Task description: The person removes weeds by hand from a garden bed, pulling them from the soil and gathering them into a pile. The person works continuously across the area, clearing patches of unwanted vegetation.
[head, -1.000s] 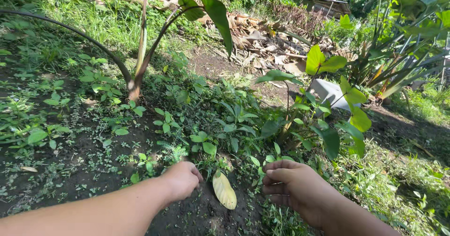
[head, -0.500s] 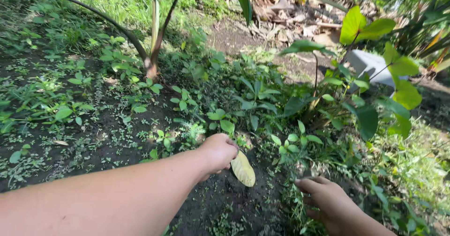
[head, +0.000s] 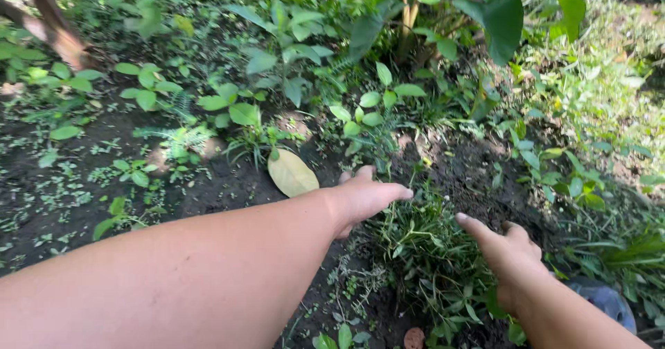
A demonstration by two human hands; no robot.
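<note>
My left hand (head: pixel 364 198) reaches flat over the low tuft of thin green grassy weeds (head: pixel 422 242) growing out of dark moist soil (head: pixel 228 183), fingers stretched out and together, nothing in them. My right hand (head: pixel 509 252) sits at the tuft's right edge, index finger extended, other fingers loosely curled, palm side hidden so I can't tell if any blades are pinched; looks empty. The tuft is between both hands, just beside each. Likely light, soft, limp blades that tear if pulled high, so best taken low at the base where stems bunch, close to the soil. Roots probably give easily in loose damp earth; clods may cling. Blades could be slick if wet, can't tell. A pale yellow dry oval leaf (head: pixel 291 173) lies on the soil just left of my left hand, not touching. Broad-leaved green seedlings (head: pixel 367 110) stand beyond the tuft.
</note>
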